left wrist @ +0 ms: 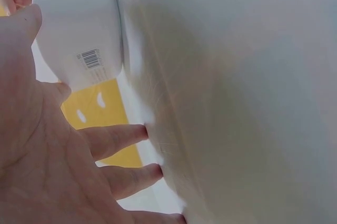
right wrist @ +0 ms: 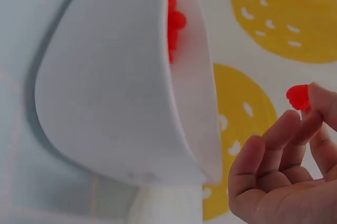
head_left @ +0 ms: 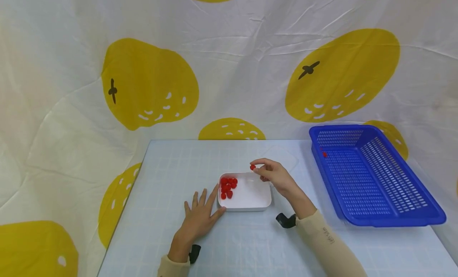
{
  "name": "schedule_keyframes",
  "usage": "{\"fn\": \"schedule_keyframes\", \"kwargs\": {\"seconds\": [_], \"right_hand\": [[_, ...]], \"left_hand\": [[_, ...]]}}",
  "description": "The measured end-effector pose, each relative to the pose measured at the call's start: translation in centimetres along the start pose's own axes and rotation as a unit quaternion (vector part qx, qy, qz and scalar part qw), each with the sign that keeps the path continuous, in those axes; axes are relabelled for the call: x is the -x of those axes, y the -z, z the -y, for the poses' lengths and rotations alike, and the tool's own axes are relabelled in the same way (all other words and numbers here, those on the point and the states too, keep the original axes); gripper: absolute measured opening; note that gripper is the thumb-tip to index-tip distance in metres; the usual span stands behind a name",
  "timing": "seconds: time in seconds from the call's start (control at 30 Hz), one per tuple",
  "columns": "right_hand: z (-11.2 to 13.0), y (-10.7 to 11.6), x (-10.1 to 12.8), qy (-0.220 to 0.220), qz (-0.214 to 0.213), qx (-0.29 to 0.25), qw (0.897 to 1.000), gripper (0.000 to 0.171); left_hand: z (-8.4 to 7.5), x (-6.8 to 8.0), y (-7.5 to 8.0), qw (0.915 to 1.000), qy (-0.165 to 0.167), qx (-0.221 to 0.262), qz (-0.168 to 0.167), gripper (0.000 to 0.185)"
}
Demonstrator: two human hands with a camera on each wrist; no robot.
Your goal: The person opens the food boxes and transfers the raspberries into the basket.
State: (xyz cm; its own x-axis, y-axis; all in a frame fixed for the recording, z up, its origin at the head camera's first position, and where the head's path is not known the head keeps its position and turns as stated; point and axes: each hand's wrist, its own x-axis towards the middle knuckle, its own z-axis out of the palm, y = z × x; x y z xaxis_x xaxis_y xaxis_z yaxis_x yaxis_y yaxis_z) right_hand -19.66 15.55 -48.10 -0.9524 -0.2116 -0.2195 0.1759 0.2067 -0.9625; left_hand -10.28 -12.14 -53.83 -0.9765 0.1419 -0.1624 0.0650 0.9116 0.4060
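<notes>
We note a pale blue gridded table (head_left: 250, 245) before a white cloth backdrop (head_left: 232, 70) printed with yellow fruit. At the table's right side sits a blue perforated basket (head_left: 372, 177), with one small red item inside near its far-left corner. Near the table's centre stands a white tray (head_left: 250, 197) holding a cluster of red pieces (head_left: 228, 186) at its left end. Our left hand (head_left: 200, 217) lies flat on the table, fingers spread and straight, touching the tray's left wall. Our right hand (head_left: 273, 174) hovers above the tray's far right corner, thumb and fingertips pinching a single red piece (head_left: 252, 167).
</notes>
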Motion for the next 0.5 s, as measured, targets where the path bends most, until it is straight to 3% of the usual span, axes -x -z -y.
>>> {"fn": "schedule_keyframes", "kwargs": {"seconds": [0.23,0.5], "right_hand": [[0.8,3.2,-0.1,0.025,-0.025,0.004,0.999,0.034],[3.8,7.9,0.7,0.047,-0.066,0.016,0.997,0.038]], "left_hand": [[0.1,0.0,0.0,1.0000,-0.005,0.000,-0.002,0.084],[0.1,0.0,0.0,1.0000,-0.005,0.001,0.001,0.085]]}}
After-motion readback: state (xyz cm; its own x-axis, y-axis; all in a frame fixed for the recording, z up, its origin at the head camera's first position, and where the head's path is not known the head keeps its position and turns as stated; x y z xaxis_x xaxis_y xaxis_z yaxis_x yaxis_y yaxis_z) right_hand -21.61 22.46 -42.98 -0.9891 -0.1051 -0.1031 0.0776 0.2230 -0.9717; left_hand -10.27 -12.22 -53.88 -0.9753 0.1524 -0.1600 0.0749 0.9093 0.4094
